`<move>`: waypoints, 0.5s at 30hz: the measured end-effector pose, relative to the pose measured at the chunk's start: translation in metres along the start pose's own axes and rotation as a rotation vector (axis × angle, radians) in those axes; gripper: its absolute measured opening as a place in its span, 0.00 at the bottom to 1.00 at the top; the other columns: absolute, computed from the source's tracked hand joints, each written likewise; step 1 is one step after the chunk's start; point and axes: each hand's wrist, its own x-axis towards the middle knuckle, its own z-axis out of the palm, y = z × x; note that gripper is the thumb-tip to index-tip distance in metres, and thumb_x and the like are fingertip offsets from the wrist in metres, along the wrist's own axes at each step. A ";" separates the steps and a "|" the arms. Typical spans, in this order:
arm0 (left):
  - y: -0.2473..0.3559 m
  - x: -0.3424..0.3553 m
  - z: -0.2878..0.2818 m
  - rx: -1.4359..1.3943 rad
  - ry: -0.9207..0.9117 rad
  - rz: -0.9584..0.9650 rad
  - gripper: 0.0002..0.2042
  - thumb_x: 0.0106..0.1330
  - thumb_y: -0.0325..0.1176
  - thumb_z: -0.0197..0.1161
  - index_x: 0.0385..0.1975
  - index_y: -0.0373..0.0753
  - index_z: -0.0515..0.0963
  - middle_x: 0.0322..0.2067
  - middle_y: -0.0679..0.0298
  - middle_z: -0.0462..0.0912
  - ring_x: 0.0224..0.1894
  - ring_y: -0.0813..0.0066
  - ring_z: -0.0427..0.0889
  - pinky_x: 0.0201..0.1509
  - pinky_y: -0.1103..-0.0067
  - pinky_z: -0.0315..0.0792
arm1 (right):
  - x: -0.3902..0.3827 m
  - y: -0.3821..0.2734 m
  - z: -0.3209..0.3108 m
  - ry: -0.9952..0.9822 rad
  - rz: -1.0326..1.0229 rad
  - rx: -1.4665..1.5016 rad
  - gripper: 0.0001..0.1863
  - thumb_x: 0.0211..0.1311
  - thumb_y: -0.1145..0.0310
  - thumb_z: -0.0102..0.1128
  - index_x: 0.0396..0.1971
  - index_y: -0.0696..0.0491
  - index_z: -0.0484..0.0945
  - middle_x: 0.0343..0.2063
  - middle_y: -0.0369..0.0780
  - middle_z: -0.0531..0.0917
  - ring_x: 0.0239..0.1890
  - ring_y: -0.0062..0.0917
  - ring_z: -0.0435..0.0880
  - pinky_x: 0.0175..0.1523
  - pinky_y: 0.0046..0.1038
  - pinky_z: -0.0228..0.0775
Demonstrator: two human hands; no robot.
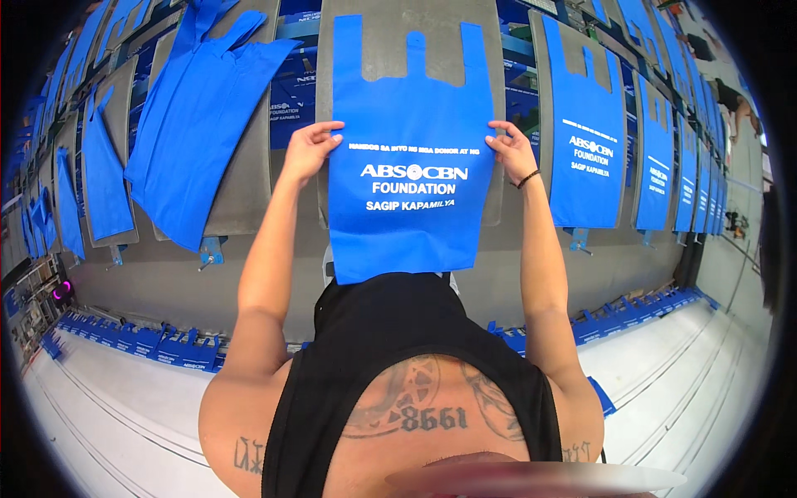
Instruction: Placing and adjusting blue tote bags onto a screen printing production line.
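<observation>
A flat blue non-woven bag (407, 108) with white printing and cut-out handles lies in front of me on a grey board (328, 50). Its handles point away from me, and its lower end hangs past the board's near edge toward my waist. My left hand (312, 151) pinches the bag's left edge between thumb and fingers, level with the top line of print. On the opposite edge, at the same height, my right hand (514, 153) has a like pinch; a dark bracelet circles that wrist.
To the left, an unprinted-looking blue bag (195, 141) lies askew on its board. On the right, a printed blue bag (585, 124) lies flat on another board, with several more in a row beyond. Metal brackets (212, 251) stick out below the boards. Blue bags (158, 344) line the white floor (124, 407) behind.
</observation>
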 end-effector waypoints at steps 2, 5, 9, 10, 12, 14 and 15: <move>0.013 -0.004 -0.007 0.035 -0.001 -0.011 0.11 0.61 0.27 0.62 0.43 0.37 0.80 0.32 0.65 0.83 0.31 0.84 0.78 0.35 0.85 0.71 | -0.009 -0.003 -0.002 0.004 -0.031 0.007 0.14 0.55 0.76 0.63 0.43 0.54 0.78 0.23 0.29 0.76 0.25 0.10 0.71 0.31 0.12 0.60; 0.025 -0.014 -0.013 0.072 0.013 0.075 0.13 0.60 0.28 0.65 0.44 0.37 0.80 0.34 0.65 0.83 0.33 0.84 0.77 0.38 0.86 0.71 | -0.020 -0.017 -0.007 -0.039 -0.076 0.034 0.14 0.54 0.76 0.64 0.43 0.56 0.81 0.26 0.29 0.77 0.29 0.10 0.72 0.35 0.12 0.63; 0.050 -0.036 -0.018 0.128 0.034 0.154 0.13 0.59 0.30 0.66 0.43 0.36 0.81 0.33 0.66 0.83 0.33 0.85 0.76 0.40 0.87 0.70 | -0.037 -0.046 -0.009 -0.058 -0.214 -0.082 0.13 0.54 0.76 0.65 0.42 0.58 0.81 0.27 0.30 0.78 0.29 0.12 0.73 0.37 0.13 0.65; 0.058 -0.042 -0.018 0.190 0.043 0.186 0.12 0.59 0.30 0.66 0.42 0.36 0.81 0.32 0.66 0.83 0.33 0.85 0.76 0.40 0.87 0.70 | -0.045 -0.056 -0.011 -0.029 -0.266 -0.132 0.12 0.54 0.76 0.64 0.40 0.58 0.81 0.27 0.30 0.78 0.29 0.12 0.73 0.37 0.13 0.65; 0.087 -0.062 -0.012 0.296 0.107 0.283 0.11 0.59 0.30 0.66 0.40 0.35 0.82 0.31 0.65 0.83 0.32 0.85 0.76 0.38 0.87 0.70 | -0.056 -0.076 -0.014 0.003 -0.339 -0.168 0.11 0.54 0.76 0.64 0.39 0.58 0.82 0.27 0.30 0.78 0.29 0.13 0.73 0.37 0.13 0.66; 0.114 -0.075 -0.010 0.320 0.175 0.402 0.09 0.59 0.31 0.66 0.37 0.35 0.83 0.29 0.66 0.83 0.29 0.84 0.76 0.35 0.86 0.71 | -0.064 -0.102 -0.018 0.039 -0.437 -0.247 0.09 0.54 0.74 0.65 0.36 0.57 0.83 0.27 0.31 0.79 0.30 0.12 0.73 0.37 0.14 0.66; 0.119 -0.068 -0.013 0.254 0.200 0.464 0.08 0.60 0.32 0.65 0.35 0.34 0.83 0.28 0.67 0.83 0.28 0.84 0.76 0.33 0.86 0.71 | -0.057 -0.117 -0.023 0.069 -0.521 -0.469 0.08 0.54 0.71 0.65 0.34 0.56 0.84 0.26 0.33 0.79 0.31 0.14 0.75 0.36 0.16 0.67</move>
